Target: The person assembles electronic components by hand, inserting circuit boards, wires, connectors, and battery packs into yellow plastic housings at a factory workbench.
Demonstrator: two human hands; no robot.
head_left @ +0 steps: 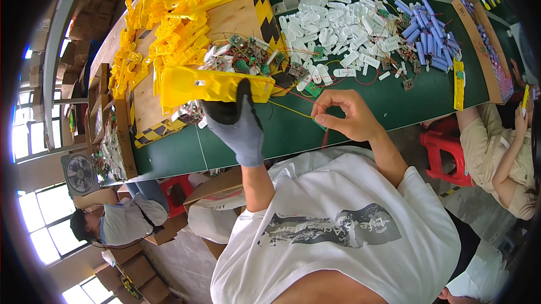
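Observation:
My left hand (236, 126), in a grey glove with black fingertips, grips a long yellow plastic housing (211, 85) and holds it level above the green table (394, 98). A thin yellow wire (290, 109) runs from the housing's right end to my bare right hand (344, 115), which pinches it between thumb and fingers. Red wires hang near the same end. Just behind the housing lies a tangle of small green circuit boards with wires (248, 56).
A heap of yellow plastic parts (169, 16) covers a wooden board at the back left. White oval covers (338, 22) and blue cylindrical cells (422, 39) are spread at the back right, beside a cardboard box (487, 50). Another person sits right by a red stool (445, 152); a third sits lower left.

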